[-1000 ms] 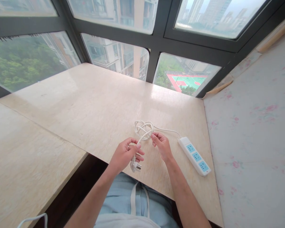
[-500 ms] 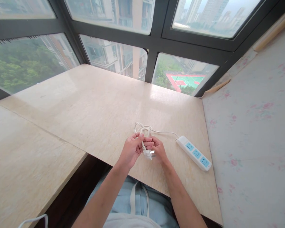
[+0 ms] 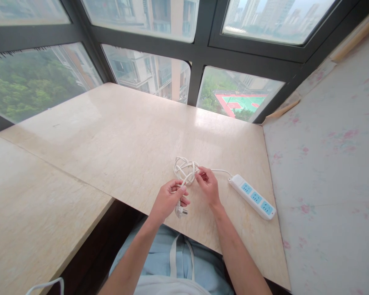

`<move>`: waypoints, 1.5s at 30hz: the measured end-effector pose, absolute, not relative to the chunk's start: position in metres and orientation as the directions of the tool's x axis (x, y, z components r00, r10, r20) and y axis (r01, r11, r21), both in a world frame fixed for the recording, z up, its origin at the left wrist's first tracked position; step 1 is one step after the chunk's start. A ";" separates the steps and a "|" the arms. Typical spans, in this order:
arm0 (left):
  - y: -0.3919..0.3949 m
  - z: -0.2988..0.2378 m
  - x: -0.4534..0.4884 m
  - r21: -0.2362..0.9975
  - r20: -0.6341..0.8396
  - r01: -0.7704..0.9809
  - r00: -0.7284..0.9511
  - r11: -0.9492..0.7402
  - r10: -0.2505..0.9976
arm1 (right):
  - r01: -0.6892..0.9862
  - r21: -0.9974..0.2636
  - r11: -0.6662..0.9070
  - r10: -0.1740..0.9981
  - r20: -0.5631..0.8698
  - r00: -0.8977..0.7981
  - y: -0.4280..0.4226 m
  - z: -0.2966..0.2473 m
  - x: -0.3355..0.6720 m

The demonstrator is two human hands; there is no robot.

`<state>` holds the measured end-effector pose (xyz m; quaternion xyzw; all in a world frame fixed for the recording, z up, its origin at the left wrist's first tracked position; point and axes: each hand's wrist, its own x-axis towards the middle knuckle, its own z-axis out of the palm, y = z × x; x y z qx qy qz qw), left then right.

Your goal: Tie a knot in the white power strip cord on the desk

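Note:
My left hand is closed on the white power cord just above its plug, whose metal prongs point right. Beyond the fingers, the rest of the power cord lies in a loose tangle of loops on the stone-look countertop. At the right side of that tangle, my right hand pinches a strand between thumb and fingers. From there the cord runs right to a white power strip with three blue socket panels, lying at a slant on the counter.
The beige countertop reaches back to dark-framed windows. A flower-patterned wall borders it on the right. A dark gap opens at the front left, and a white cable curves over the lower-left edge.
My hands have moved apart. The left drew the plug down and left, while the right shifted up and right to the loops, which now show more fully.

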<state>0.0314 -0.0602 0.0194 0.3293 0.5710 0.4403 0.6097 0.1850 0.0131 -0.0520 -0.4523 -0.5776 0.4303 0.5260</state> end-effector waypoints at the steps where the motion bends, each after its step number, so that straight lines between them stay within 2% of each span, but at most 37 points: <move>1: -0.061 0.017 0.032 0.913 -0.395 -0.128 -0.047 0.386 0.918 | 0.134 -0.952 0.275 0.961 0.267 -0.076 0.014 -0.052 0.186; 4: -0.063 0.012 0.029 0.947 -0.312 0.041 -0.111 0.318 0.943 | 0.248 -0.889 0.384 0.922 0.360 -0.140 0.016 -0.051 0.188; 8: -0.062 0.015 0.024 0.937 -0.028 0.331 -0.260 0.116 0.965 | 0.272 -0.858 0.436 0.899 0.424 -0.105 0.016 -0.046 0.185; 12: -0.049 0.027 0.027 0.794 0.212 0.609 -0.284 0.005 0.935 | 0.266 -0.863 0.429 0.901 0.431 -0.055 0.016 -0.045 0.182; 14: -0.037 0.032 0.034 0.700 0.247 0.714 -0.248 0.004 0.937 | 0.268 -0.863 0.428 0.900 0.434 -0.041 0.016 -0.045 0.183; 17: -0.019 0.035 0.045 0.591 0.208 0.806 -0.185 0.027 0.961 | 0.267 -0.854 0.447 0.891 0.453 -0.044 0.016 -0.044 0.185; 21: -0.011 0.033 0.050 0.571 0.153 0.821 -0.126 0.017 0.980 | 0.246 -0.842 0.481 0.873 0.485 -0.046 0.015 -0.043 0.186; 29: -0.031 0.018 0.034 0.729 0.322 0.681 -0.255 -0.067 0.912 | 0.308 -0.848 0.430 0.865 0.485 0.127 0.017 -0.043 0.189; 33: -0.037 0.011 0.028 0.779 0.362 0.620 -0.317 -0.098 0.877 | 0.258 -0.877 0.405 0.863 0.460 0.210 0.022 -0.045 0.196; 39: -0.038 0.004 0.025 0.773 0.399 0.621 -0.315 -0.130 0.861 | 0.221 -0.908 0.355 0.869 0.407 0.280 0.024 -0.045 0.199; 45: -0.039 0.001 0.028 0.737 0.450 0.668 -0.369 -0.105 0.813 | 0.252 -0.898 0.360 0.838 0.431 0.335 0.021 -0.044 0.196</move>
